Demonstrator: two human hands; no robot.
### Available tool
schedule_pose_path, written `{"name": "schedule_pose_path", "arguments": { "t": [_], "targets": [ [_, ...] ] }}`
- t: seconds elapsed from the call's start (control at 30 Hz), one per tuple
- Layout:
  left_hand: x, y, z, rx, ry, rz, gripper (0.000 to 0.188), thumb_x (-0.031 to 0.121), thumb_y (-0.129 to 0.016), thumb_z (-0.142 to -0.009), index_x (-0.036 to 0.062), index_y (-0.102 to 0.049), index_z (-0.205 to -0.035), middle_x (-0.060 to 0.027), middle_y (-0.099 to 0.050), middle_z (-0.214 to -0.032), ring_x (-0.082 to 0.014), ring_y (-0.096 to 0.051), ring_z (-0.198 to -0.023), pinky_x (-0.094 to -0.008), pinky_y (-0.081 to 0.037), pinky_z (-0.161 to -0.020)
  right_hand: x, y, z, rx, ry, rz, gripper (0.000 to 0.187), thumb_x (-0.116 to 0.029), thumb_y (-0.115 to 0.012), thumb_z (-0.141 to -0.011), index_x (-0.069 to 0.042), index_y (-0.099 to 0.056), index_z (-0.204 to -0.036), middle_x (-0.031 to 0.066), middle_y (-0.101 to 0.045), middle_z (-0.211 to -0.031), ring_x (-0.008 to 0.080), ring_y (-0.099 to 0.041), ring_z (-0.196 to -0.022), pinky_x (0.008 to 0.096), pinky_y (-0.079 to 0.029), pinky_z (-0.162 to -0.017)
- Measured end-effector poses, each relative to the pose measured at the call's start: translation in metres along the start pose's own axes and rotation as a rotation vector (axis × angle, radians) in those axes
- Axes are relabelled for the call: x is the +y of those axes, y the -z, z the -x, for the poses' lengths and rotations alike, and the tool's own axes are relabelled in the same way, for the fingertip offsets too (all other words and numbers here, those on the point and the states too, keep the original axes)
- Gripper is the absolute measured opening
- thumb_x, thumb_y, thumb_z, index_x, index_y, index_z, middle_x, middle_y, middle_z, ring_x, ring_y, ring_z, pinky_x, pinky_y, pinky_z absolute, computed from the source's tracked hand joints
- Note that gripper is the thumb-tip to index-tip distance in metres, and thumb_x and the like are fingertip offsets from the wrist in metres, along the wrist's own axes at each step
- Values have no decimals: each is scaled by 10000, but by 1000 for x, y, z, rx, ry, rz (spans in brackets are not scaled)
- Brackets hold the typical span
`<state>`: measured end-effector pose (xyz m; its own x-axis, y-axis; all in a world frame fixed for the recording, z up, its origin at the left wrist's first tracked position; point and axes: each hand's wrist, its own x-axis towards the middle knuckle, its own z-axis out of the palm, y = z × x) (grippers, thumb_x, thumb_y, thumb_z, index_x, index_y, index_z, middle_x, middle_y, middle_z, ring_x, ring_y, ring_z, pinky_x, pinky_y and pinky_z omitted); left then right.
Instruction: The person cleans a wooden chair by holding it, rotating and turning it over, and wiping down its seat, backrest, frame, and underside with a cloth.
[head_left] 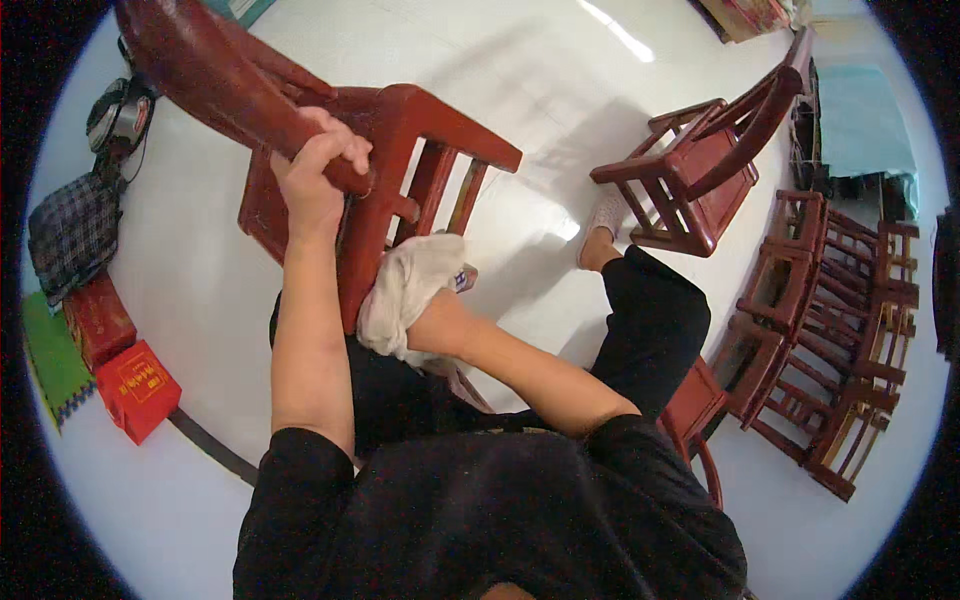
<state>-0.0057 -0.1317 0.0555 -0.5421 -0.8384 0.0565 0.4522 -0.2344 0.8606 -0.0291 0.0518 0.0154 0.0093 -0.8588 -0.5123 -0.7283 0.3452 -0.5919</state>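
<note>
A glossy red-brown wooden chair (405, 120) is tipped in front of me, its legs and crossbars pointing to the right. My left hand (318, 165) has its fingers wrapped round the end of the chair's thick curved rail (215, 85). Against the chair's lower side, a crumpled off-white cloth (400, 285) is bunched in my right hand (438, 322). The cloth covers most of that hand's fingers and touches the wood. A small printed patch of blue and red shows at the cloth's right edge.
Another wooden chair (700, 180) stands to the right, near my slippered foot (603, 225). Stacked wooden furniture (820, 330) lines the right wall, and a red seat (693, 400) is close beside me. On the left are a red box (140, 390), a plaid bag (75, 230) and a green mat (50, 350).
</note>
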Motion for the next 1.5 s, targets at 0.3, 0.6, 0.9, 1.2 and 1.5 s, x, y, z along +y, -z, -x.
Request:
{"name": "schedule_pose_path", "arguments": {
  "t": [0.3,0.6,0.9,1.2,1.5],
  "targets": [
    [13,35,-19,87,-33,138,75,51,-517,-694,56,-485,-762,-63,-490,-599,-203,-494,-510,-374,-466,-676,60,-71,31,409,216,-587,515,-206,-597,-771,-37,-472,-1241,188,-455,-1286,354,-364,-1247,436,-236,-1074],
    [27,77,-22,246,-135,243,134,73,-533,-715,96,-453,-820,-37,-459,-614,-195,-475,-567,-400,-419,-764,-32,-20,-12,785,410,-405,434,-220,-575,-773,-59,-511,-1171,154,-511,-1190,340,-445,-1147,452,-321,-994],
    [45,100,-16,292,-189,255,99,78,-543,-718,109,-454,-745,-34,-459,-608,-192,-463,-584,-396,-401,-794,79,-22,-71,1063,119,25,381,-269,-551,-758,-98,-566,-1098,108,-564,-1127,270,-521,-1050,424,-418,-876],
    [39,93,-14,351,-256,171,99,79,-528,-717,111,-438,-742,-36,-466,-642,-203,-478,-623,-416,-400,-828,178,4,-113,951,-615,-606,384,-291,-425,-851,-45,-603,-1086,213,-603,-1075,375,-593,-924,446,-472,-828],
    [38,100,-18,376,-244,204,100,114,-537,-711,117,-441,-738,-32,-469,-636,-196,-495,-631,-412,-385,-857,282,134,-50,1326,514,-1846,317,-269,-357,-907,-58,-555,-1036,127,-592,-1036,284,-585,-934,418,-479,-835]
  ]
}}
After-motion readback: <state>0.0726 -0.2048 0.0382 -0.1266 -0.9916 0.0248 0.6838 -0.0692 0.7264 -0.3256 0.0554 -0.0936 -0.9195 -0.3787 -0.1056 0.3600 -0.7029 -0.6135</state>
